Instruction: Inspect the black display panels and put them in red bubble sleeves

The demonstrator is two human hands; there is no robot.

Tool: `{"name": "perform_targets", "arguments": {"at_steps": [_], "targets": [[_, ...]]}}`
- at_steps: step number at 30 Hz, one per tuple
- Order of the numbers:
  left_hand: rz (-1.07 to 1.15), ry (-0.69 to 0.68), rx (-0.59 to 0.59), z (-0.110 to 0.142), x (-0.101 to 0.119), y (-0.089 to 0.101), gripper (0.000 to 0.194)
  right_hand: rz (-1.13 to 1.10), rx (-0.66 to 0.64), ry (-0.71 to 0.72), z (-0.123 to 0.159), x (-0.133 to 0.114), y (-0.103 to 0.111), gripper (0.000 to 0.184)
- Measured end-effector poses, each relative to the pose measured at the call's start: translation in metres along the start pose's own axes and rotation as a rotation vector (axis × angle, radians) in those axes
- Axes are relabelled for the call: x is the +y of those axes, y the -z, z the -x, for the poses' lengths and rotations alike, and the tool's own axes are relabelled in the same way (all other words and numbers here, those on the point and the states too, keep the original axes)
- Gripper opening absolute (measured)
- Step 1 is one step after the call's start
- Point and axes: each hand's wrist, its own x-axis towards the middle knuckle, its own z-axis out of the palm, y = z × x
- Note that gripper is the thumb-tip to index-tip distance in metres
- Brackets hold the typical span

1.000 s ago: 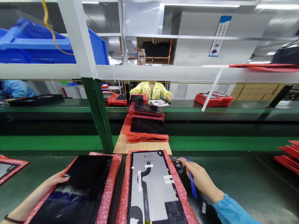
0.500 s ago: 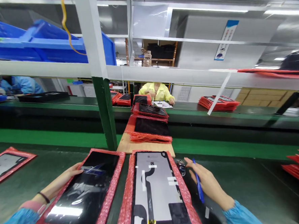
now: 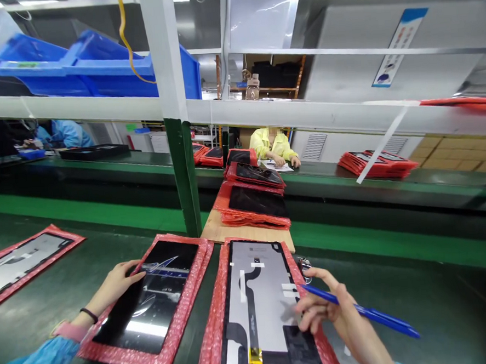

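The left grip (image 3: 119, 284) holds a screen (image 3: 162, 299) by its near edge, while the right grip (image 3: 330, 305) — pen (image 3: 385, 317) between its fingers — hangs beside a panel (image 3: 271, 306) that a slipping pen might scratch.

Bubble-patterned red wrap (image 3: 126, 358) frames a black screen (image 3: 151, 300) and grey-and-black panel (image 3: 271, 306); the pen (image 3: 378, 317) is blue, the desk (image 3: 444, 312) green.

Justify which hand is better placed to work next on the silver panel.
Probably the right hand: it holds a blue pen at the edge of the silver panel, while the left hand touches the black screen.
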Motion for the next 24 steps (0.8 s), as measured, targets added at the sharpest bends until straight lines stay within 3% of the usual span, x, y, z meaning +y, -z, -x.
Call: {"name": "perform_targets", "arguments": {"at_steps": [3, 6, 8, 9, 11, 13, 17, 24], "targets": [[-0.08, -0.075, 0.079, 0.005, 0.013, -0.007, 0.043, 0.066, 0.009, 0.004, -0.005, 0.008, -0.019, 0.039], [-0.054, -0.175, 0.025, 0.026, 0.041, -0.029, 0.054, 0.304, 0.114, 0.031, -0.009, 0.016, -0.029, 0.032], [0.021, -0.227, -0.129, 0.05, 0.066, -0.048, 0.046, 0.455, 0.177, 0.052, -0.01, 0.019, -0.032, 0.035], [0.148, -0.21, -0.313, 0.063, 0.08, -0.058, 0.041, 0.516, 0.205, 0.068, -0.011, 0.02, -0.033, 0.037], [0.363, -0.105, -0.606, 0.088, 0.104, -0.077, 0.032, 0.595, 0.247, 0.103, -0.01, 0.02, -0.035, 0.041], [0.539, 0.002, -0.737, 0.106, 0.123, -0.092, 0.028, 0.626, 0.259, 0.121, -0.009, 0.019, -0.036, 0.041], [0.684, 0.165, -0.753, 0.123, 0.144, -0.103, 0.032, 0.664, 0.247, 0.118, -0.009, 0.019, -0.038, 0.035], [0.749, 0.273, -0.762, 0.123, 0.16, -0.091, 0.033, 0.672, 0.27, 0.125, -0.009, 0.024, -0.037, 0.033]]}}
